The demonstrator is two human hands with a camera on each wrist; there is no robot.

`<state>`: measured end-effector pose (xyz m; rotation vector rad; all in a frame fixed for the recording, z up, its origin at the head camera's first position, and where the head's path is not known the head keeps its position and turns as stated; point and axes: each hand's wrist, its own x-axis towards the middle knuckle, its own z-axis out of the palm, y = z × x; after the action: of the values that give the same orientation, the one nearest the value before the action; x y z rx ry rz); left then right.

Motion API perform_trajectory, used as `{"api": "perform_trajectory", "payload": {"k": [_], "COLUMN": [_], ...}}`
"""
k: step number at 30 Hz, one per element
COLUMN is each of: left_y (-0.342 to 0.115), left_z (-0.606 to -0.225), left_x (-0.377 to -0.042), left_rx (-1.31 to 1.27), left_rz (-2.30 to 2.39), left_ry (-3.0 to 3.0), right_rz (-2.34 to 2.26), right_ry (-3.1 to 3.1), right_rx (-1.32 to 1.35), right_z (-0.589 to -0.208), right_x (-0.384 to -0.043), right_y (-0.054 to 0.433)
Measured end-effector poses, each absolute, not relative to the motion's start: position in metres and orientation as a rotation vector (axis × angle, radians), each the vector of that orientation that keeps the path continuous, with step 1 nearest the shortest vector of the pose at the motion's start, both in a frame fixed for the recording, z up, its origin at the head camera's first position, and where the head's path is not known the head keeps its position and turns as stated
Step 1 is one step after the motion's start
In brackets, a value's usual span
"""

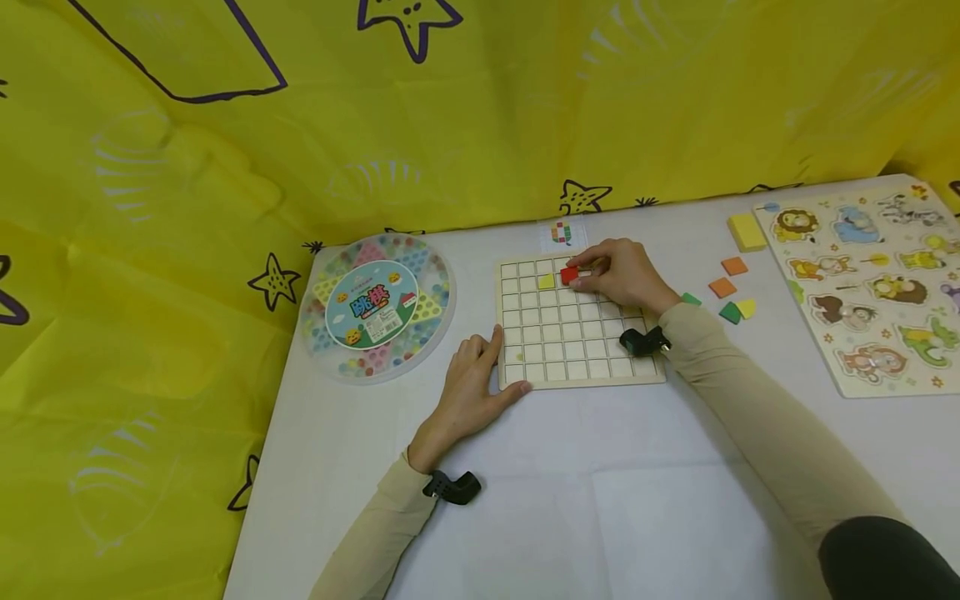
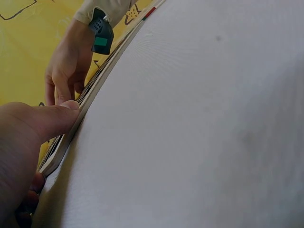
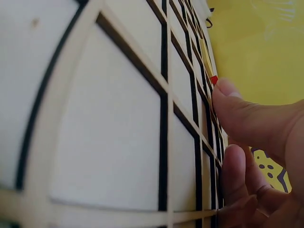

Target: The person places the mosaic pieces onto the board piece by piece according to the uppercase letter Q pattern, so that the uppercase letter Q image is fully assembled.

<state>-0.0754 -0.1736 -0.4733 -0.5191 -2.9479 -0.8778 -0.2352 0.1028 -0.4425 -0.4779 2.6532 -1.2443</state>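
A wooden grid board (image 1: 552, 328) lies on the table, its face divided into small square cells. My left hand (image 1: 471, 387) holds its near left corner, the thumb along the near edge and the index finger at the left side. In the left wrist view the thumb (image 2: 59, 114) presses the board's edge. My right hand (image 1: 626, 271) pinches a red square tile (image 1: 569, 276) between thumb and fingers over an upper row. The red tile's edge (image 3: 214, 80) shows by the thumb tip in the right wrist view. Beside it, a yellow square tile (image 1: 547, 282) sits in the grid.
A small pattern card (image 1: 562, 234) lies behind the board. Left stands a round Chinese checkers box (image 1: 375, 308). To the right are orange tiles (image 1: 723, 287), green (image 1: 730, 313) and yellow (image 1: 747, 308) pieces, a yellow block (image 1: 747, 232) and an animal puzzle board (image 1: 832, 354).
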Motion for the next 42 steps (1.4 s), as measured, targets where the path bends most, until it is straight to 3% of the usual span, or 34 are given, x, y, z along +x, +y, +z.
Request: {"api": "perform_trajectory", "payload": {"k": [42], "left_y": [-0.1737], "left_z": [-0.4741], "left_x": [-0.0744], "left_rx": [-0.526], "left_rz": [-0.87], "left_ry": [-2.939], "right_rz": [-1.255], "right_ry": [2.619], "right_rx": [-0.489], "right_z": [-0.4388], "right_x": [-0.2348], "right_y": [0.1044]}}
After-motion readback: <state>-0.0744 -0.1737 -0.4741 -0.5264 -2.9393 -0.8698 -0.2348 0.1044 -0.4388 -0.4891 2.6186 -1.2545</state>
